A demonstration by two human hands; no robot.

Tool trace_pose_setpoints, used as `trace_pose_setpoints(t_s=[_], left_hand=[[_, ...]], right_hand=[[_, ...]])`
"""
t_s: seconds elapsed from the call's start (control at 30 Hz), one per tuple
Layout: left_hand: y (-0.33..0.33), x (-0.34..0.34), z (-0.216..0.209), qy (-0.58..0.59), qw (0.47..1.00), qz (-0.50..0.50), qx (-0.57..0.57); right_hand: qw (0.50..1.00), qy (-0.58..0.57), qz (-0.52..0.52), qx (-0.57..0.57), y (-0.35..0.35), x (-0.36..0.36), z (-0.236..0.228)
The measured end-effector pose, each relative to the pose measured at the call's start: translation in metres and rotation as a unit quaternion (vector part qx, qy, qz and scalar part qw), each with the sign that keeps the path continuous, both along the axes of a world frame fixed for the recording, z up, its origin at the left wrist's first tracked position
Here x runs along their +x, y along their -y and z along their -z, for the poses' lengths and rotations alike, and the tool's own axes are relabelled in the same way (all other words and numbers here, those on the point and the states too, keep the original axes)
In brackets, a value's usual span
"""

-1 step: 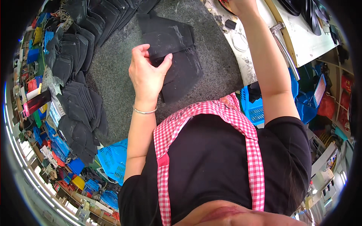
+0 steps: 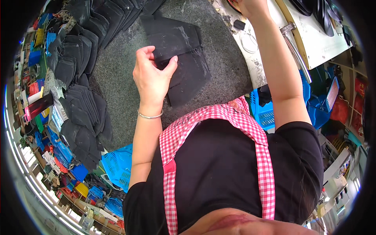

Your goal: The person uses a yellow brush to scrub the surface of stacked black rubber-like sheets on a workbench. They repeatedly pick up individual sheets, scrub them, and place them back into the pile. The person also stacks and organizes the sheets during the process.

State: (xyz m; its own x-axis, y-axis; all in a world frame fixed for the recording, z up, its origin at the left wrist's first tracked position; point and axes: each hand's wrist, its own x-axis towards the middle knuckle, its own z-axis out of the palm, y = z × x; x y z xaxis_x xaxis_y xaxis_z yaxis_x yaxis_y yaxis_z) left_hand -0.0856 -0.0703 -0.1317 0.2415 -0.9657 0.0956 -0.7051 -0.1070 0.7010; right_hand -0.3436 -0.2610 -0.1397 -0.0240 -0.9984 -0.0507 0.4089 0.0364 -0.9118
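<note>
Two flat black sheet pieces overlap on the dark speckled work surface, the upper piece partly covering the lower piece. My left hand is at the upper piece's near-left corner. Its thumb lies along the near edge, and its bent fingers meet the left edge, so the corner sits between them. Stretched far forward to the right, my right hand is cut off by the top of the view, beside a red and black rounded thing. Its fingers are out of sight.
Fanned stacks of black pieces line the surface's left side and far edge. A hammer lies by a white board on the right. Blue plastic baskets stand below the left edge, with another blue basket right of my apron.
My left hand and the upper black piece have shifted very slightly left. My right arm has hardly moved.
</note>
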Motion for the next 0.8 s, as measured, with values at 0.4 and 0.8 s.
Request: trace_pose_setpoints(t_s=[0.4,0.8], left_hand=[[0.01,0.039,-0.006,-0.267,0.961,0.032,0.068],[0.011,0.022,-0.002,-0.023,0.999,-0.02,-0.029]], right_hand=[[0.993,-0.066,-0.097,-0.009,-0.061,0.004,-0.011],[0.992,-0.076,-0.103,0.013,-0.077,0.012,-0.011]])
